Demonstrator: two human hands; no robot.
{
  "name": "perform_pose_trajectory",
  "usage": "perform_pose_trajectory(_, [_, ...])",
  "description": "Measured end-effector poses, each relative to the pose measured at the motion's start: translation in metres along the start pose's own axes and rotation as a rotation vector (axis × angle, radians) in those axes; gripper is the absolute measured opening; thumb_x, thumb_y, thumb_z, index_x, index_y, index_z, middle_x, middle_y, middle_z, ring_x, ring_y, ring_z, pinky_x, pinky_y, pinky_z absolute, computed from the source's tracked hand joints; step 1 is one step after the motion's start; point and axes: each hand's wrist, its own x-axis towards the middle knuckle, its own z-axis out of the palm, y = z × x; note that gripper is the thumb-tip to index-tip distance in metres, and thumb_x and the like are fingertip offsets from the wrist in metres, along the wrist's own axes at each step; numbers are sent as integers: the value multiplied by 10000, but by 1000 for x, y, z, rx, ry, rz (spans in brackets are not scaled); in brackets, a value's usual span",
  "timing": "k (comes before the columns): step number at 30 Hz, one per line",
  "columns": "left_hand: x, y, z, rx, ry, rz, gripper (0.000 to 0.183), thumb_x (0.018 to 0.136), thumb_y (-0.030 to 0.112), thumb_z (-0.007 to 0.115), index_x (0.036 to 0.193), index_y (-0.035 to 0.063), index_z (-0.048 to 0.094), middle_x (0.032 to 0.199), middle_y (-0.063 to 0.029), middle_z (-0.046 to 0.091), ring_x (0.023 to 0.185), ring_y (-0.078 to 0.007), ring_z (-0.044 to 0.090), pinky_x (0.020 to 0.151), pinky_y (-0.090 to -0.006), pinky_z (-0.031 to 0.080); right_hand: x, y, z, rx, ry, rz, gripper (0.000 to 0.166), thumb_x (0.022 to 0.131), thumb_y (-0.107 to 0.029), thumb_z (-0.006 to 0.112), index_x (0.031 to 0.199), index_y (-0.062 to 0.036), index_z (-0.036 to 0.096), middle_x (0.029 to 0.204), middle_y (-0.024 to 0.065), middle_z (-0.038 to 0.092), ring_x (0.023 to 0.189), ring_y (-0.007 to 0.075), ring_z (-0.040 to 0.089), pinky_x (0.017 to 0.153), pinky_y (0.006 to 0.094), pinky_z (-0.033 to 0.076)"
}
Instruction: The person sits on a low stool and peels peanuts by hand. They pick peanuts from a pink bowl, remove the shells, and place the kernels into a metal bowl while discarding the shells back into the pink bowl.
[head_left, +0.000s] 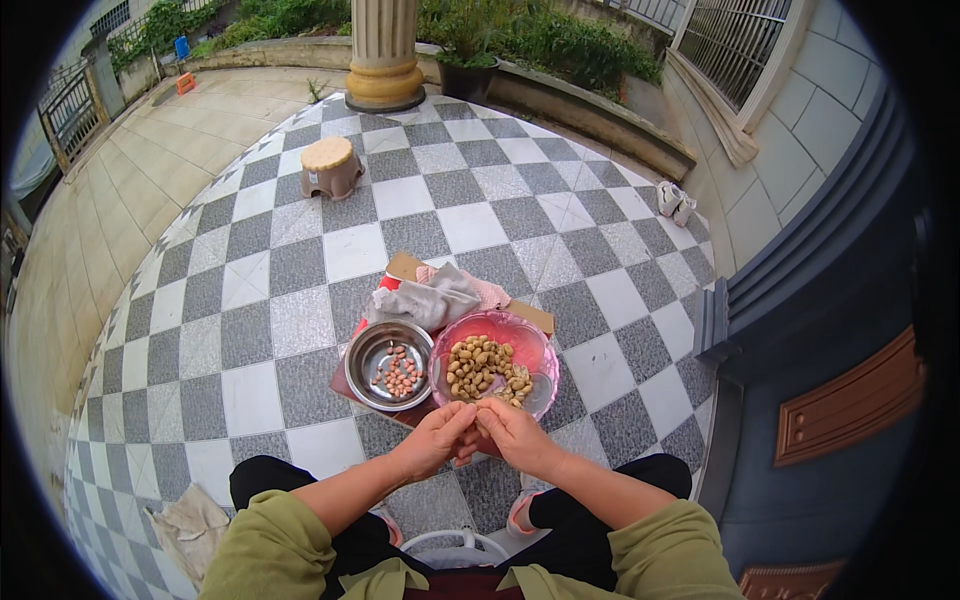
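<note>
My left hand (448, 432) and my right hand (516, 433) meet at the fingertips over the near edge of a pink plastic bowl (553, 375). Both pinch what looks like a peanut, mostly hidden by the fingers. Unshelled peanuts (477, 364) fill the middle of the bowl, with opened shells (517, 384) at its right side. To the left, touching or nearly touching it, stands a stainless steel bowl (358, 358) with shelled pinkish kernels (400, 375) on its bottom. A red box (346, 384) or low stand with cardboard flaps carries both bowls.
Behind the bowls lie a grey cloth (431, 300) and a pink cloth (487, 291). A plastic stool (330, 169) stands farther off on the checkered tile floor (472, 225). At lower left a beige cloth (191, 525) is on the floor. White shoes (675, 202) sit by the wall.
</note>
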Motion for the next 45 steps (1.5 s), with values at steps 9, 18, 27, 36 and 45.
perform_pose_trajectory(9, [-2,-8,-3,-54,16,-58,267,873,318,437,803,64,394,658,-22,397,532,-108,393,478,-232,349,4,27,10,425,-95,103,242,917,-206,337,909,-3,469,737,52,510,634,95,514,585,218,454])
perform_pose_trajectory(18, [-4,-14,1,85,-38,-59,165,864,253,450,846,96,404,662,-5,409,549,-96,407,496,-215,342,1,30,9,615,-117,217,279,914,-212,327,874,16,482,715,48,526,641,105,533,576,222,455])
perform_pose_trajectory(27, [-6,-6,2,-40,11,-81,184,796,65,532,958,68,444,740,-17,497,632,-82,485,565,-211,406,6,5,1,-117,66,30,248,856,-203,430,902,4,560,720,145,597,637,207,594,582,298,453])
perform_pose_trajectory(36, [-7,2,-3,-281,-105,-106,380,757,-93,413,1131,-40,374,986,-115,492,922,-184,538,780,-272,464,13,19,-8,12,-11,81,296,882,-224,412,892,31,562,759,66,585,693,103,526,635,241,428])
perform_pose_trajectory(45, [3,10,-24,-160,265,-26,295,893,73,307,1123,-106,357,1016,-174,489,923,-223,544,786,-285,479,31,60,-32,-217,154,76,309,858,-268,422,899,-2,571,786,132,603,752,236,582,660,321,437])
